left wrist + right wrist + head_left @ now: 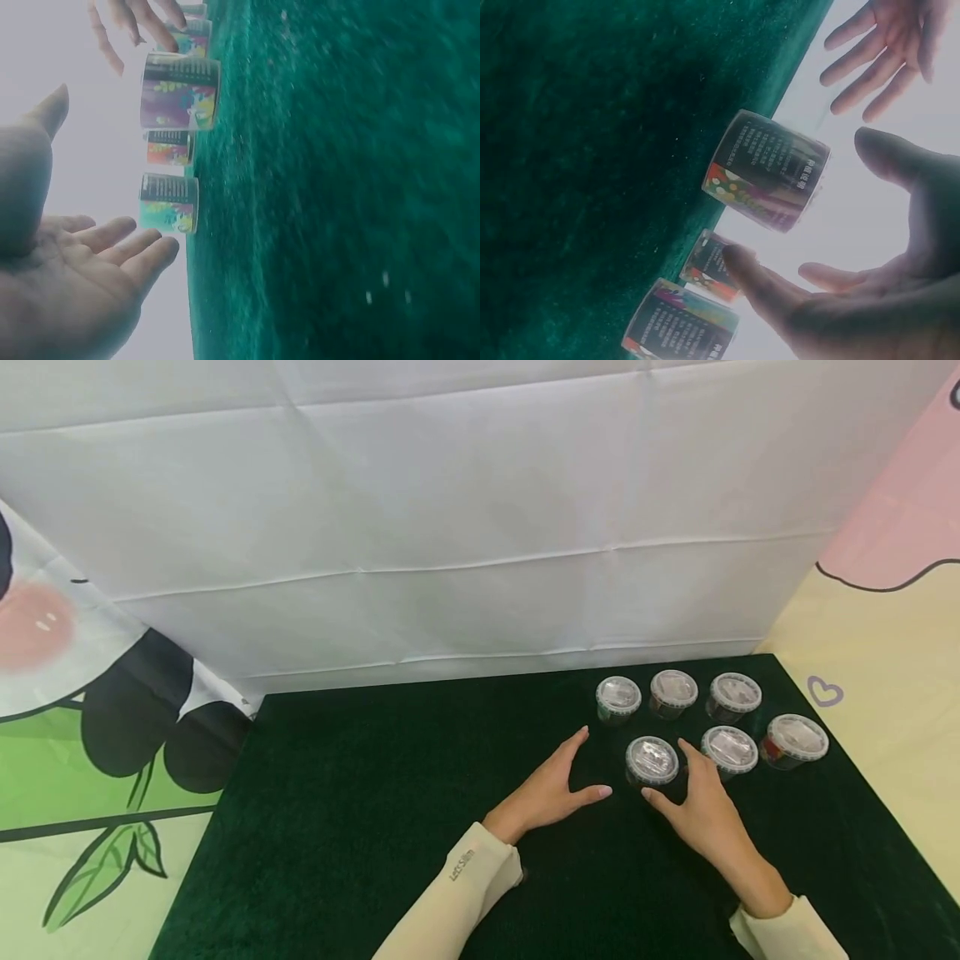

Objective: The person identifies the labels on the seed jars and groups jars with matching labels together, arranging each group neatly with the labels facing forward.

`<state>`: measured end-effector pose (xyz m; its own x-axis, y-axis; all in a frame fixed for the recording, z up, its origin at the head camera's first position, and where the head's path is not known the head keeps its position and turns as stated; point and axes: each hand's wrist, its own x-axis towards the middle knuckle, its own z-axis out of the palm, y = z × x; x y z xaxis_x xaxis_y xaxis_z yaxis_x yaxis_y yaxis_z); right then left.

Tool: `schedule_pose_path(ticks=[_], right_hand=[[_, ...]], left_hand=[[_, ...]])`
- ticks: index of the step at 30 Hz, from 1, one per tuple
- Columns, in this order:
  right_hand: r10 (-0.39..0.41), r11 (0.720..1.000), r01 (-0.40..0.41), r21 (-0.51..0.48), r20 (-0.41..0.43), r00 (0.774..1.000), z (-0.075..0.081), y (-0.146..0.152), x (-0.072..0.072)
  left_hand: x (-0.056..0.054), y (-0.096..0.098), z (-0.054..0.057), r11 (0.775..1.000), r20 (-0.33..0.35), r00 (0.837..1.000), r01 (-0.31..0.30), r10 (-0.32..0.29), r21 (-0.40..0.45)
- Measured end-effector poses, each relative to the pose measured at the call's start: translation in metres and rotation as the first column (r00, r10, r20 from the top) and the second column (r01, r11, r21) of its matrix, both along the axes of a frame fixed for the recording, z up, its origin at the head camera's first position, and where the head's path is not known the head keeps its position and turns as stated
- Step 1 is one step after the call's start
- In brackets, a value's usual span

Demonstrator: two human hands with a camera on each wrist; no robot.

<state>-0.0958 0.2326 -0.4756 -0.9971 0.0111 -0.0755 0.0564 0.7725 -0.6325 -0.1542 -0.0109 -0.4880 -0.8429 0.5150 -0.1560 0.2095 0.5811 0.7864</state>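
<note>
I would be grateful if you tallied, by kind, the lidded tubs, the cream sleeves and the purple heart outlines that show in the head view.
Lidded tubs: 6
Cream sleeves: 2
Purple heart outline: 1
Total: 9
</note>
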Motion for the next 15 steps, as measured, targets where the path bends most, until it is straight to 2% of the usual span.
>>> schedule_pose_path(ticks=[8, 15], right_hand=[[0.035, 0.998, -0.035, -0.055, 0.007, 0.999, 0.001, 0.004, -0.001], [0.054, 0.992, -0.051, -0.112, 0.02, 0.998, 0.002, 0.006, -0.004]], left_hand=[[-0.002, 0.01, 0.0, 0.996, -0.012, 1.0, 0.028, -0.027, 0.09], [-0.006, 0.023, -0.003, 0.984, 0.037, 0.999, 0.013, -0.02, 0.18]])
